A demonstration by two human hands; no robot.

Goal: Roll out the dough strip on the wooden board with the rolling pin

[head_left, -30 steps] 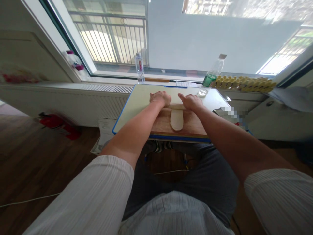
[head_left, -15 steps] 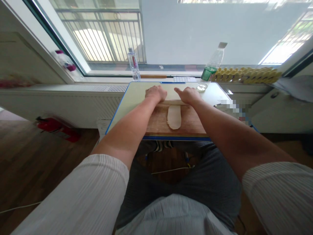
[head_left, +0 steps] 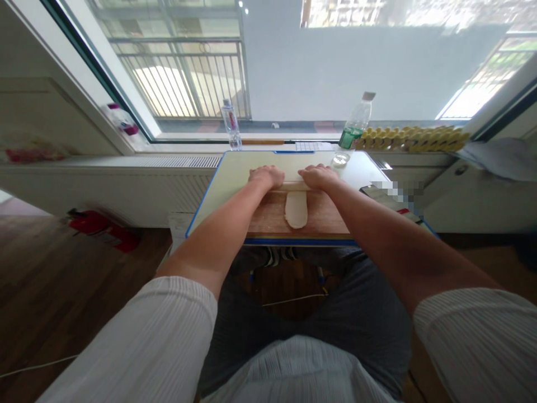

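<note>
Lying flat near the middle of the frame, the pale, tongue-shaped piece of dough (head_left: 296, 212) has its long axis running up and down the picture, its rounded end toward the lower edge. Across its upper end sits the pale wooden rolling pin (head_left: 292, 186), running left to right, so the two long axes cross nearly at a right angle. The pin hides whatever dough may lie under or beyond it.

The person's left hand (head_left: 267, 176) covers the pin's left end and the right hand (head_left: 318, 176) covers its right end, with a bare stretch of pin between them. Both hands are knuckles-up, fingers bent over the wood; whether they close round its underside cannot be told. From the fingers, the visible dough lies toward the bottom of the frame, between the two forearms, and the right hand is slightly nearer to it than the left.

Beneath the dough is a brown wooden board (head_left: 268, 219), resting on a pale tabletop with a blue edge (head_left: 237, 168). Farther out, a clear plastic bottle with a green label (head_left: 353, 134) stands right of centre, above the right hand, and a yellow, bumpy row of objects (head_left: 415, 139) lies at the upper right.
</note>
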